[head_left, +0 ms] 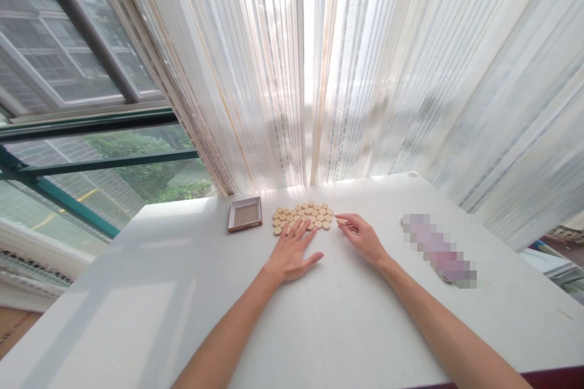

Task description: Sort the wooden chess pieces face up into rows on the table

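Several round, pale wooden discs (pixel 311 211) lie flat, packed side by side in a patch near the back of the white table (pixel 319 328). My left hand (pixel 292 250) rests with its fingers spread, the fingertips on the front discs and the thumb pointing right. Some discs are partly hidden under those fingers. To the right of the patch, my right hand (pixel 360 237) has thumb and fingers brought together around a single wooden disc (pixel 340 220), close to the tabletop. A shallow open box (pixel 245 228) with a brown outside and pale inner walls stands left of the discs.
A long pinkish-purple item (pixel 438 249), blurred by pixelation, lies at the right of the table. Striped sheer curtains (pixel 301 73) hang along the table's back edge. An open window (pixel 91 73) is at the left. Sunlight and shadow fall across the table's left part.
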Action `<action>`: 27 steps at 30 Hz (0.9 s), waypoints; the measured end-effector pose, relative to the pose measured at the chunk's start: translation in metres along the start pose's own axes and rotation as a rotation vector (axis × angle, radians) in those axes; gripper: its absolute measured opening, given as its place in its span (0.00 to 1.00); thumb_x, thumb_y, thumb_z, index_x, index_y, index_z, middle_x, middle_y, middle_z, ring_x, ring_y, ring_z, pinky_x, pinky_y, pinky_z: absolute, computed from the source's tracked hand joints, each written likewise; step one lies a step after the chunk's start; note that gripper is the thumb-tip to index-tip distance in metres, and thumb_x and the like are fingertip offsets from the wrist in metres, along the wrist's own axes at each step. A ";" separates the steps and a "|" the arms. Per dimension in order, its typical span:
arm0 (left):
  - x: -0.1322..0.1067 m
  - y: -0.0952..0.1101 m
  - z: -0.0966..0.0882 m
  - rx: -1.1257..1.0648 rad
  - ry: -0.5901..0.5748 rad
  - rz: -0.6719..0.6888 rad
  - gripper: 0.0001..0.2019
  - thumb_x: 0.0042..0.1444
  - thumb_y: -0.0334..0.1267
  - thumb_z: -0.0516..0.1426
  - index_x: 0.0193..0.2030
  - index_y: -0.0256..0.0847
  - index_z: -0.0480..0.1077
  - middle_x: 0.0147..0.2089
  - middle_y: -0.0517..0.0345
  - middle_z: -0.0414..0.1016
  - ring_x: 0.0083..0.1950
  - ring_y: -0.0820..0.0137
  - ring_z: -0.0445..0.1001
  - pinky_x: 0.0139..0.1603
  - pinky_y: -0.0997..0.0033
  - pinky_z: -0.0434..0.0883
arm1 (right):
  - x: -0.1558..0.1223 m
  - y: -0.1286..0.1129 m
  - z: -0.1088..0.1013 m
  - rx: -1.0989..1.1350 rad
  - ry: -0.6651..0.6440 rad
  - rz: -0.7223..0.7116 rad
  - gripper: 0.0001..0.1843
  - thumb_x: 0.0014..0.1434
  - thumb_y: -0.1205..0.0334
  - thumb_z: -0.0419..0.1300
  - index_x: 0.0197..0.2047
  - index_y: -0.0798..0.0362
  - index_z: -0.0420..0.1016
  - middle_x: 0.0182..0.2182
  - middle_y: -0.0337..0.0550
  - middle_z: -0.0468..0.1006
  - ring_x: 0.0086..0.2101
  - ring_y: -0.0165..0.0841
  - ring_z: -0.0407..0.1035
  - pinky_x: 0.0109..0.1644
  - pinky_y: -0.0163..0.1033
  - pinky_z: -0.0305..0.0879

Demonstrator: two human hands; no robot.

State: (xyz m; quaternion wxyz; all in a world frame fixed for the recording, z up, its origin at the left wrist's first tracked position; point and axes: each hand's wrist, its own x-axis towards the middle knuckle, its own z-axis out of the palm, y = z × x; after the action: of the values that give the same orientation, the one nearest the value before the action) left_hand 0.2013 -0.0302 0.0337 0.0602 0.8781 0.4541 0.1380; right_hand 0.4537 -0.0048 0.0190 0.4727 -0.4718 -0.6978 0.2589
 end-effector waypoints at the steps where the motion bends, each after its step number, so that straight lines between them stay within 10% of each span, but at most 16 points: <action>1: 0.000 0.001 -0.001 0.003 0.009 0.007 0.33 0.63 0.61 0.47 0.72 0.55 0.52 0.75 0.58 0.48 0.76 0.51 0.43 0.74 0.39 0.39 | -0.001 -0.001 0.001 0.015 -0.005 0.000 0.16 0.67 0.50 0.54 0.51 0.46 0.77 0.50 0.46 0.75 0.44 0.37 0.75 0.50 0.45 0.76; 7: -0.010 0.010 -0.004 -0.016 0.163 0.106 0.22 0.65 0.49 0.52 0.63 0.47 0.66 0.69 0.51 0.62 0.70 0.54 0.58 0.72 0.43 0.52 | -0.009 -0.012 0.011 0.094 -0.060 0.009 0.15 0.66 0.51 0.55 0.49 0.46 0.78 0.50 0.47 0.75 0.43 0.37 0.76 0.49 0.46 0.77; 13: -0.018 0.007 0.001 -0.271 0.271 -0.016 0.11 0.65 0.39 0.50 0.44 0.44 0.75 0.37 0.54 0.78 0.37 0.66 0.75 0.43 0.64 0.74 | -0.020 -0.028 0.024 0.215 -0.182 0.062 0.13 0.63 0.54 0.59 0.47 0.47 0.80 0.50 0.47 0.76 0.50 0.39 0.73 0.57 0.47 0.74; 27: -0.020 0.003 -0.002 -0.419 0.296 -0.098 0.07 0.61 0.40 0.57 0.43 0.45 0.74 0.37 0.60 0.79 0.30 0.72 0.73 0.35 0.71 0.72 | -0.022 -0.039 0.032 0.031 -0.289 -0.030 0.10 0.64 0.58 0.57 0.47 0.45 0.76 0.45 0.44 0.78 0.42 0.38 0.75 0.47 0.45 0.76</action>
State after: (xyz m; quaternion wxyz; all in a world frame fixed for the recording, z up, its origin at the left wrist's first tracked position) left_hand 0.1919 -0.0479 0.0327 0.1802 0.7937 0.4615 0.3530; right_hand 0.4111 -0.0385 0.0273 0.3784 -0.4116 -0.7615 0.3278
